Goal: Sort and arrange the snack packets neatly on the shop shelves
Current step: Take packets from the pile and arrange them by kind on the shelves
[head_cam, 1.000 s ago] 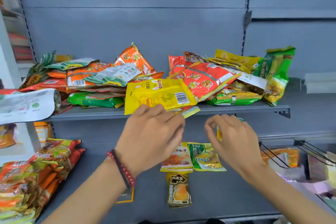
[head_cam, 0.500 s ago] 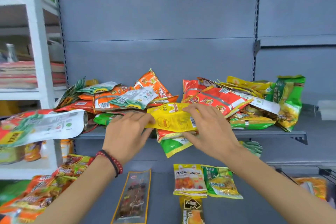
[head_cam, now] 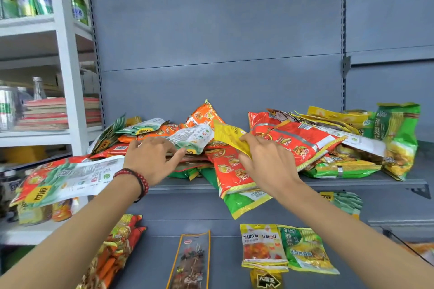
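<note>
A jumbled heap of snack packets (head_cam: 293,141) in red, orange, green and yellow covers the grey upper shelf (head_cam: 352,182). My right hand (head_cam: 265,164) grips a yellow packet (head_cam: 229,135) by its lower edge and holds it tilted above the heap. My left hand (head_cam: 152,159), with a red bead bracelet at the wrist, reaches into the heap's left side, fingers extended against the packets under a white-and-green packet (head_cam: 192,138). A red packet (head_cam: 231,176) and a green packet (head_cam: 244,202) hang over the shelf's front edge.
On the lower shelf (head_cam: 223,230) lie a yellow packet (head_cam: 261,245), a green packet (head_cam: 305,250), a long clear skewer pack (head_cam: 191,263) and an orange stack (head_cam: 112,251) at left. A white rack (head_cam: 63,77) with green bottles and books stands left; a large packet (head_cam: 63,178) juts from it.
My right hand has lifted the yellow packet up and tilted it. My left hand let go of it and moved left into the heap. The view rose.
</note>
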